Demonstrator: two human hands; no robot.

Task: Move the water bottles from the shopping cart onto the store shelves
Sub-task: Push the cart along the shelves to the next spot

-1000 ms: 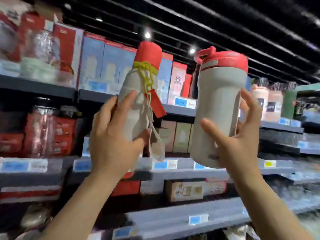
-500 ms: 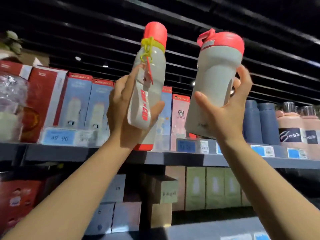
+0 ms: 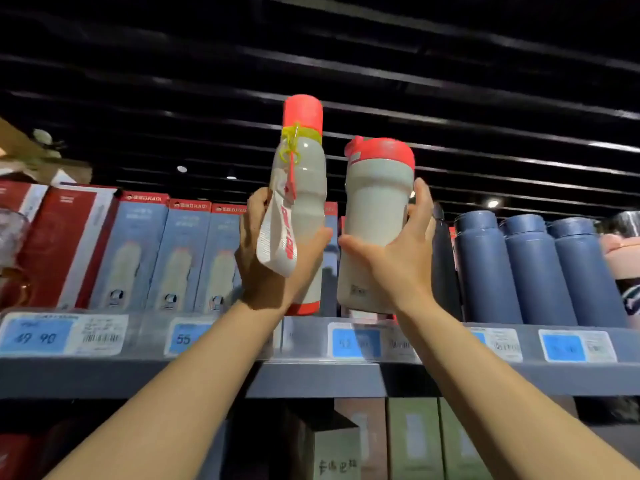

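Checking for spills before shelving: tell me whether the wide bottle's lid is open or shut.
Shut. The wide bottle in the right hand has its red lid seated flush on the body, flip tab down.

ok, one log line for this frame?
left hand: holds slim bottle | right hand: holds wide bottle | both at top shelf edge, not released

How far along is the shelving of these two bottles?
Done: both are lifted to top-shelf height. In hand: the left hand holds the slim bottle and the right hand holds the wide bottle, each over the shelf edge. Left: set them down and let go. The cart is out of view.
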